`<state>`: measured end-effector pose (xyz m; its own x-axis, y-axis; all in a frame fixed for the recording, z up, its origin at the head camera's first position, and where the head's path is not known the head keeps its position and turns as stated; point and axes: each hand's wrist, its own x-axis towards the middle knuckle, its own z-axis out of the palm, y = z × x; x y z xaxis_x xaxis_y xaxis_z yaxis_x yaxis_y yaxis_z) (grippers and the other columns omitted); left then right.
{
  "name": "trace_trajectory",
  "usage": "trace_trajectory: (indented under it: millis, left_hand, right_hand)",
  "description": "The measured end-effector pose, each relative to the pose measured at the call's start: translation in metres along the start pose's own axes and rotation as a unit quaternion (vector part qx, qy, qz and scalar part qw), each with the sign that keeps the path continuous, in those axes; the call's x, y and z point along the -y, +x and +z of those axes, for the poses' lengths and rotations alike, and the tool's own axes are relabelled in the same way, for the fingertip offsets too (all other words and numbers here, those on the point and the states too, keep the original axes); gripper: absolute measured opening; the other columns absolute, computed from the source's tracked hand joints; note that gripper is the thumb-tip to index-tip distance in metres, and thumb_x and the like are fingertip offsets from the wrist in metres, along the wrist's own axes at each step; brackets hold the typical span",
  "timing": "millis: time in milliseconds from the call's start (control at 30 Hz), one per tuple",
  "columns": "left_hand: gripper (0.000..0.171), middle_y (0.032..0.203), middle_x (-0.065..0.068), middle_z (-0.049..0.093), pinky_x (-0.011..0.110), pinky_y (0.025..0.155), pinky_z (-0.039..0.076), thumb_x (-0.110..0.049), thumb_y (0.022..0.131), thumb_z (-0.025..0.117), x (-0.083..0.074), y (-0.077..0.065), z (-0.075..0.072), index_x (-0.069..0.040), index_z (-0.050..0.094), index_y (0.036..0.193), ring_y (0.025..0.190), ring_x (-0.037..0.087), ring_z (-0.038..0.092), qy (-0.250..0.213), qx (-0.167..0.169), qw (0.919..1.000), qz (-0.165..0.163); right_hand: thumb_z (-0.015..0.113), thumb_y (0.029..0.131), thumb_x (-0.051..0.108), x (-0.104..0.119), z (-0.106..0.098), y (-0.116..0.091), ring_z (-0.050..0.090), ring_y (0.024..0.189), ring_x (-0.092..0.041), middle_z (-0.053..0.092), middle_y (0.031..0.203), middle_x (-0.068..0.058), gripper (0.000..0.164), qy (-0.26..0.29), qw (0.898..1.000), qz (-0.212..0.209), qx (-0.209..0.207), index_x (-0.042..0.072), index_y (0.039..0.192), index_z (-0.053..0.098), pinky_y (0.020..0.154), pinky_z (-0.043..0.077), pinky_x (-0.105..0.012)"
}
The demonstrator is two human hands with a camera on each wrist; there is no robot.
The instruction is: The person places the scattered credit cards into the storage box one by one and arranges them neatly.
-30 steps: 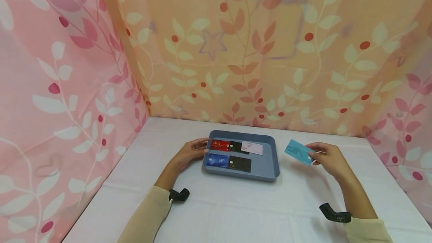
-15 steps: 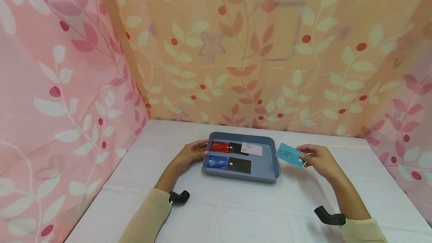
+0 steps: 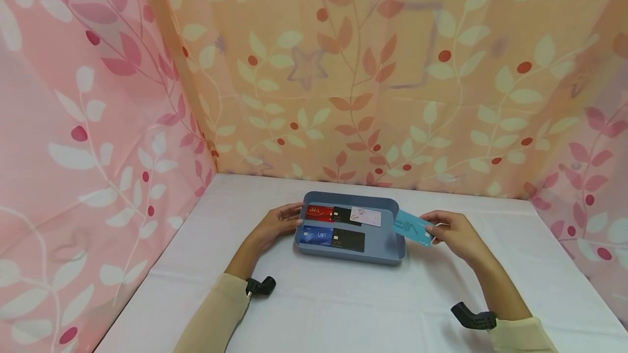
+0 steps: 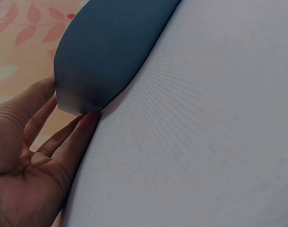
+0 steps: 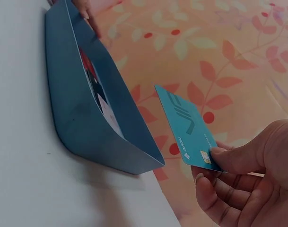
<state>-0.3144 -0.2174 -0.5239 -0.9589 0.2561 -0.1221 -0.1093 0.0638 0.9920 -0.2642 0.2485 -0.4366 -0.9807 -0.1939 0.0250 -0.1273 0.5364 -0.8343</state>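
Note:
My right hand (image 3: 452,233) pinches a teal VIP card (image 3: 410,227) by its near right corner, thumb on top by the chip. In the head view the card's far end overlaps the right rim of the blue-grey tray (image 3: 380,247); the right wrist view shows the card (image 5: 184,125) raised above the tray's level. My left hand (image 3: 276,225) touches the tray's left end with fairly straight fingers. Inside the tray lie a red VIP card (image 3: 319,212), a black card (image 3: 340,214) partly under a white patterned card (image 3: 365,216), a blue VIP card (image 3: 316,235) and another black card (image 3: 349,240).
A white cloth (image 3: 353,309) covers the table under the tray. Orange floral fabric (image 3: 353,70) hangs behind, with pink floral fabric (image 3: 113,168) along the left and more at the right. Each wrist carries a small black camera (image 3: 261,286).
My right hand has carried the teal card leftward, from beside the tray to its right rim. The left hand stays at the tray's left end, and the cards inside keep their places.

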Motion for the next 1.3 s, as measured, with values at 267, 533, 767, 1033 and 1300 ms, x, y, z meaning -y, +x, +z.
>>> trace_trajectory:
  millis: [267,533,767,1033,1300]
  left_hand:
    - [0.057,0.151,0.010,0.051,0.041,0.104,0.050,-0.015,0.092,0.077,-0.001,-0.001,0.001,-0.020,0.057,0.145,0.138,0.029,0.050,-0.002,0.000,1.0000,0.008]
    - [0.057,0.151,0.008,0.052,0.041,0.104,0.050,-0.016,0.091,0.078,-0.002,-0.004,0.000,-0.023,0.059,0.144,0.137,0.028,0.051,-0.004,-0.012,0.9999,0.000]
    - [0.058,0.150,0.008,0.053,0.039,0.103,0.051,-0.015,0.090,0.079,-0.002,0.000,0.001,-0.021,0.059,0.144,0.136,0.027,0.052,-0.010,-0.005,0.9999,0.002]
    - [0.058,0.151,0.009,0.052,0.040,0.105,0.050,-0.015,0.091,0.078,-0.005,-0.001,0.001,-0.021,0.058,0.145,0.137,0.027,0.051,-0.011,0.001,0.9999,-0.001]
    - [0.060,0.151,0.008,0.052,0.039,0.106,0.049,-0.018,0.089,0.081,-0.004,-0.001,0.001,-0.021,0.059,0.144,0.137,0.028,0.051,-0.011,-0.004,0.9999,-0.003]
  right_hand:
    - [0.063,0.098,0.004,0.006,0.011,0.001,0.067,0.080,-0.023,0.069,0.112,-0.021,0.028,0.000,1.000,-0.018,0.017,-0.007,0.124,0.065,0.068,0.059,-0.030]
    - [0.063,0.097,0.002,0.010,0.022,0.006,0.066,0.076,-0.023,0.070,0.107,-0.019,0.025,0.004,0.999,-0.035,0.034,-0.006,0.120,0.067,0.067,0.060,-0.033]
    - [0.064,0.096,0.000,0.017,0.024,0.008,0.065,0.075,-0.024,0.071,0.107,-0.020,0.026,-0.006,0.997,-0.055,0.051,-0.009,0.120,0.067,0.066,0.060,-0.033]
    - [0.063,0.097,-0.001,0.023,0.029,0.016,0.065,0.076,-0.024,0.069,0.106,-0.019,0.022,-0.013,0.996,-0.048,0.077,-0.006,0.117,0.069,0.068,0.061,-0.034]
    - [0.064,0.095,-0.003,0.025,0.037,0.025,0.066,0.072,-0.024,0.069,0.099,-0.016,0.021,-0.031,0.992,-0.070,0.100,-0.007,0.115,0.070,0.068,0.062,-0.039]
